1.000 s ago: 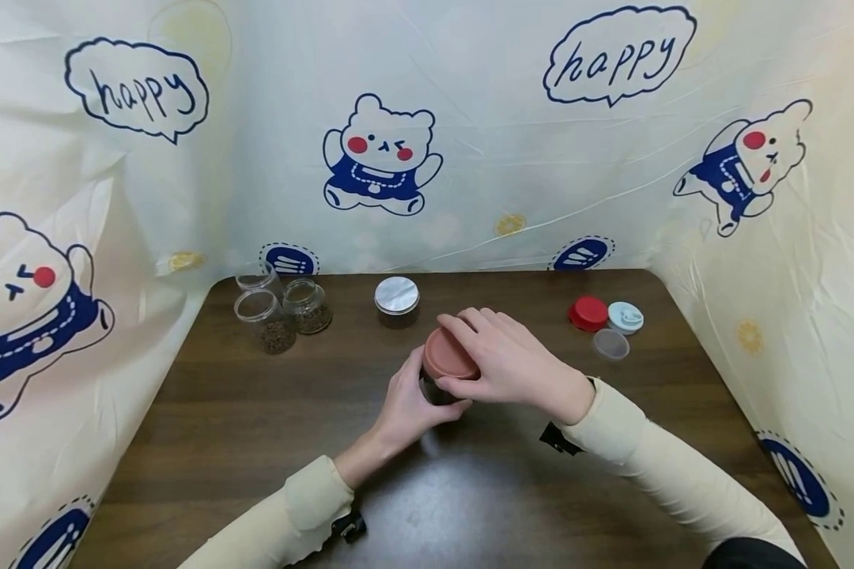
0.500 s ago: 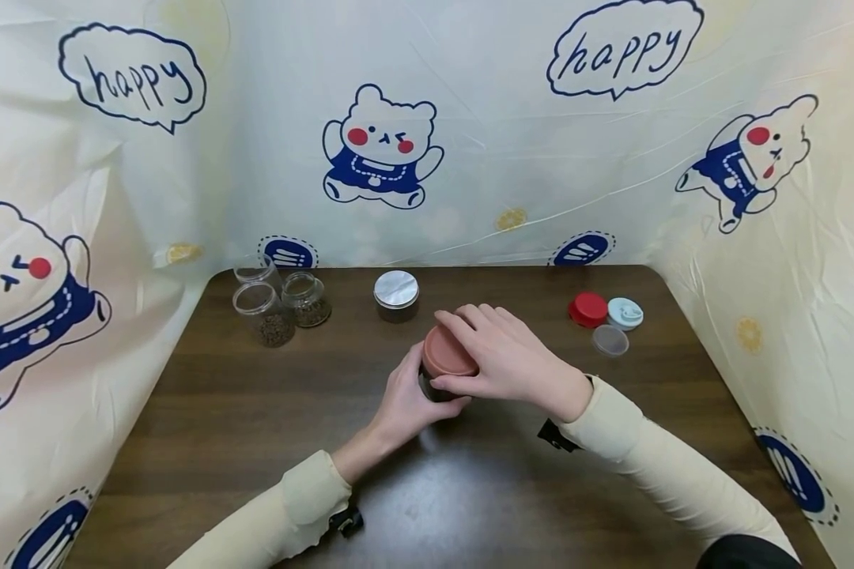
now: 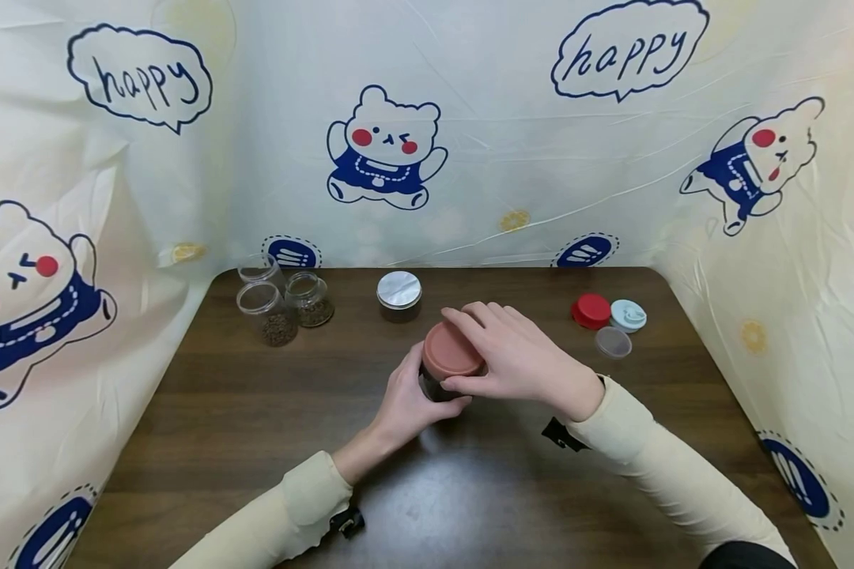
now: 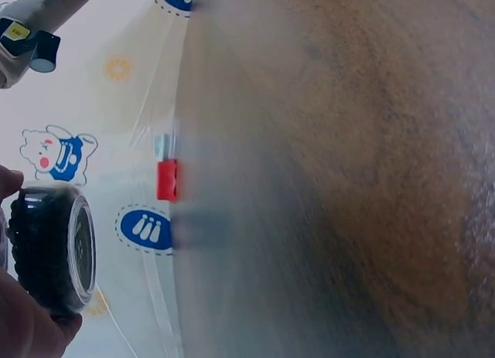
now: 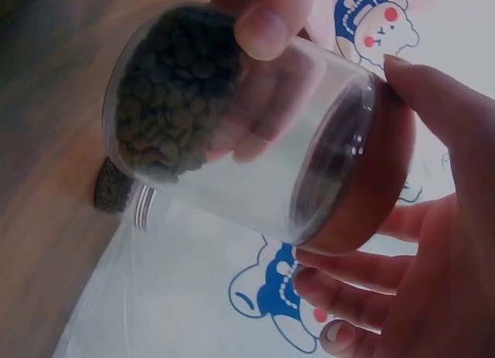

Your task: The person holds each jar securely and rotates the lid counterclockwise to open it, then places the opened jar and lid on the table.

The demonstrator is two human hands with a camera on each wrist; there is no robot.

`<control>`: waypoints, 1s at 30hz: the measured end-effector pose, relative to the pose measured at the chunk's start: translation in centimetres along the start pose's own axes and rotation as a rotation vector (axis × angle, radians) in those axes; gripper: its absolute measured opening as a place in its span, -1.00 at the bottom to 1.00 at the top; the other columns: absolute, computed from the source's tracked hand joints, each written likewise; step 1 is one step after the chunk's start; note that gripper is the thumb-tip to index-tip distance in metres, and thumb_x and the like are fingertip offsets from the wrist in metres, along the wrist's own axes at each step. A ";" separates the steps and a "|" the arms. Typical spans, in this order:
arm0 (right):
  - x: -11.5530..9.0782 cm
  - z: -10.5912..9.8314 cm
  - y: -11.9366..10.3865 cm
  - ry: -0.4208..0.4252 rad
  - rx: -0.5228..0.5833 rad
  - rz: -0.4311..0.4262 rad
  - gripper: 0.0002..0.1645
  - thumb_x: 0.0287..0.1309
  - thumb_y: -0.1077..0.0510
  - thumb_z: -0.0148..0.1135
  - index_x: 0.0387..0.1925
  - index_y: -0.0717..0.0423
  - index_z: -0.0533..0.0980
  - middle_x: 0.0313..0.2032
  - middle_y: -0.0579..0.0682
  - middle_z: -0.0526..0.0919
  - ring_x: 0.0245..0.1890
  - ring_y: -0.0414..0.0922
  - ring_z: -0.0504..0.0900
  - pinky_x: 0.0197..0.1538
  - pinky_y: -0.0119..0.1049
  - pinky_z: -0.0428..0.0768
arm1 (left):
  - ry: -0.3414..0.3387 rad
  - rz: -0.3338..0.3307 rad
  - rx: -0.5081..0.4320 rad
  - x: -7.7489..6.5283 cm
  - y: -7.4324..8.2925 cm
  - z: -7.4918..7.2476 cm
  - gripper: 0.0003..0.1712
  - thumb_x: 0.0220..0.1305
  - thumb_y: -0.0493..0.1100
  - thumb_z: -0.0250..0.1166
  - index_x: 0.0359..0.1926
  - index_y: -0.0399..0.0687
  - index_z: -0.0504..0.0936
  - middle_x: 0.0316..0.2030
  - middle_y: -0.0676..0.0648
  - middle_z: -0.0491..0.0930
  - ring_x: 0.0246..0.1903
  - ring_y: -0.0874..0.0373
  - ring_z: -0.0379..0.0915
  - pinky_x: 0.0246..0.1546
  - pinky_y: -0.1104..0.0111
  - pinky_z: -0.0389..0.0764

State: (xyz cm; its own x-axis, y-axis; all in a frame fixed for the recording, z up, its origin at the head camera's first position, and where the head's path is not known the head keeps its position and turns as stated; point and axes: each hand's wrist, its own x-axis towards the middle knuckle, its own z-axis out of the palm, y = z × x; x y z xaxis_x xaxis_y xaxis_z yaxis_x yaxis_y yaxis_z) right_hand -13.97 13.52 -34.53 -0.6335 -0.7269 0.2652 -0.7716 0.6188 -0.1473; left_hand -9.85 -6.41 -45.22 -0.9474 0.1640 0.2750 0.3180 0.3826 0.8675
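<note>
A clear jar (image 5: 259, 184) with a pinkish-brown round lid (image 3: 453, 350) is held off the table, tilted. Dark brown pellets (image 5: 170, 103) lie at its bottom end in the right wrist view. My left hand (image 3: 410, 395) grips the jar's body, with fingers and thumb on opposite sides. My right hand (image 3: 515, 356) holds the lid by its rim from the right, the fingers over the far side and the thumb at the near edge. In the left wrist view the jar's glass base (image 4: 83, 254) faces the table, and the lid is out of sight there.
Lidless jars (image 3: 277, 324) stand at the back left, at least two with dark contents. A silver-lidded jar (image 3: 399, 292) stands at the back middle. A red lid (image 3: 591, 310), a pale blue lid (image 3: 628, 315) and a translucent lid (image 3: 614, 342) lie at the back right.
My right hand's fingers and thumb have shifted slightly right around the lid, so more of its top shows. The left hand keeps its hold on the jar.
</note>
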 end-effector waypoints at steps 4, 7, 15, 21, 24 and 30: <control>-0.1 -0.1 0.1 -0.016 0.015 -0.004 0.06 0.10 -0.49 0.37 0.42 0.08 0.43 0.11 0.03 0.59 0.02 -0.02 0.55 0.02 -0.11 0.59 | 0.000 0.009 0.004 0.0 0.0 0.1 0.05 -0.12 -0.10 0.70 0.41 -0.02 0.39 0.19 -0.05 0.55 0.15 0.08 0.52 0.22 0.07 0.54; -0.2 -0.2 0.2 -0.023 0.031 0.005 0.03 0.11 -0.48 0.38 0.40 0.08 0.44 0.10 0.02 0.59 0.01 -0.02 0.55 0.00 -0.11 0.59 | -0.001 0.021 0.008 0.0 0.0 0.2 0.05 -0.12 -0.09 0.70 0.41 -0.03 0.39 0.19 -0.06 0.56 0.16 0.07 0.53 0.22 0.06 0.55; -0.5 -0.3 0.3 -0.018 0.038 0.000 0.03 0.12 -0.47 0.38 0.41 0.08 0.43 0.09 0.02 0.60 -0.02 -0.02 0.58 -0.01 -0.10 0.61 | -0.001 0.012 0.004 0.2 0.1 0.3 0.05 -0.12 -0.09 0.70 0.41 -0.01 0.38 0.18 -0.05 0.56 0.15 0.08 0.52 0.22 0.06 0.54; -0.8 -0.4 0.6 -0.035 0.045 0.026 0.02 0.10 -0.45 0.41 0.41 0.06 0.43 0.08 0.00 0.60 -0.02 -0.04 0.58 0.01 -0.12 0.62 | -0.002 0.022 0.002 0.2 0.2 0.4 0.03 -0.11 -0.08 0.70 0.40 -0.01 0.39 0.18 -0.05 0.56 0.16 0.08 0.52 0.22 0.05 0.54; -0.7 -0.3 0.6 -0.027 0.049 0.012 0.01 0.12 -0.45 0.41 0.41 0.06 0.43 0.08 0.00 0.59 -0.02 -0.05 0.58 0.00 -0.13 0.62 | 0.004 0.015 0.005 0.2 0.2 0.3 0.04 -0.11 -0.09 0.70 0.40 0.00 0.39 0.18 -0.03 0.56 0.16 0.09 0.53 0.22 0.06 0.54; -0.6 -0.1 0.6 -0.035 0.072 0.011 0.01 0.13 -0.43 0.40 0.40 0.10 0.43 0.09 0.00 0.59 -0.03 -0.06 0.58 0.00 -0.13 0.63 | -0.009 0.007 0.000 0.1 0.2 0.3 0.05 -0.11 -0.07 0.70 0.42 0.03 0.38 0.19 -0.02 0.55 0.16 0.11 0.52 0.22 0.07 0.54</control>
State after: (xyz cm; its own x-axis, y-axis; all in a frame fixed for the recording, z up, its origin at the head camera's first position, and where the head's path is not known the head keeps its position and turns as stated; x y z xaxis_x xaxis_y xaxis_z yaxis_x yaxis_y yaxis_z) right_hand -14.04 14.32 -34.63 -0.6427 -0.7308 0.2300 -0.7658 0.6049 -0.2182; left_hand -9.85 -6.02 -45.11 -0.9446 0.1748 0.2778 0.3250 0.3811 0.8655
